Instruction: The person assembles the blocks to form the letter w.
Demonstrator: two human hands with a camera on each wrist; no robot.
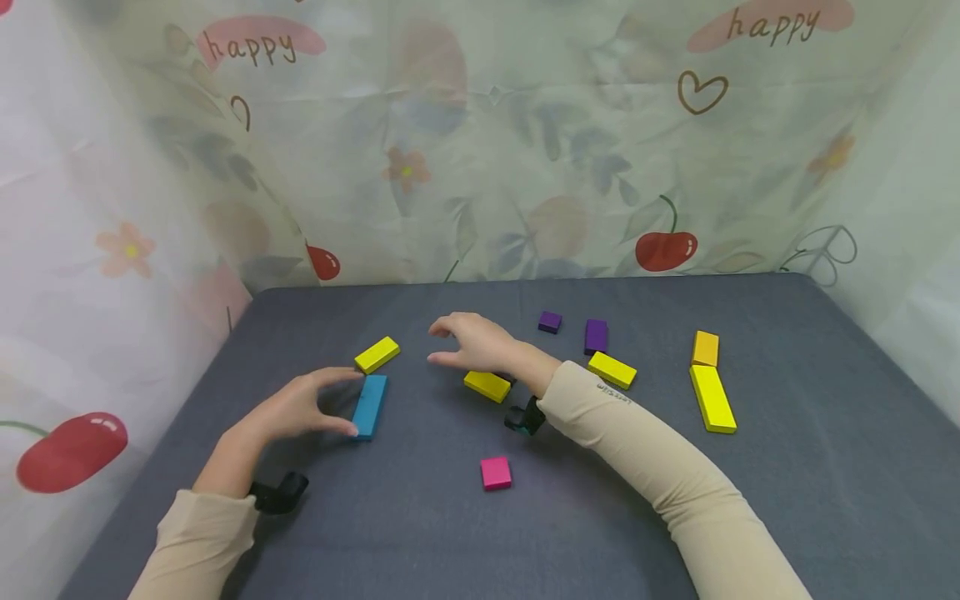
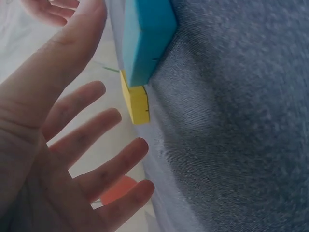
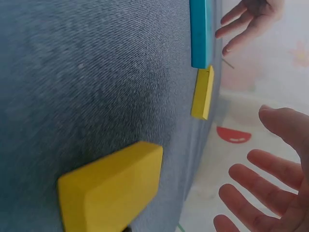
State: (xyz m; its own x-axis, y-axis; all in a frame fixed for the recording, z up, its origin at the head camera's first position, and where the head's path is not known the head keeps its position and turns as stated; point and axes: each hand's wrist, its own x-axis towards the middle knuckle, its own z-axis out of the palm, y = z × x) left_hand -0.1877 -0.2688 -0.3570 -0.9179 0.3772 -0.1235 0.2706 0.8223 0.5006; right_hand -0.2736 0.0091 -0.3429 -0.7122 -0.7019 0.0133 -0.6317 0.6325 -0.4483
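A blue block (image 1: 370,407) lies on the dark cloth at the left, its far end close to a yellow block (image 1: 377,355). Beside the blue block is my left hand (image 1: 300,406), fingers spread, thumb near the block's near end and index finger near its far end. The left wrist view shows the fingers apart and uncurled; whether the thumb touches the blue block (image 2: 147,41) I cannot tell. Over the middle of the table hovers my right hand (image 1: 480,342), fingers loosely extended and holding nothing. Below its wrist sits another yellow block (image 1: 487,386), with a dark piece partly hidden behind it.
A pink block (image 1: 496,473) lies in front of the right forearm. Farther back are a small purple block (image 1: 550,322), a larger purple block (image 1: 596,336) and a yellow block (image 1: 612,370). At the right, an orange block (image 1: 705,348) meets a long yellow block (image 1: 713,399).
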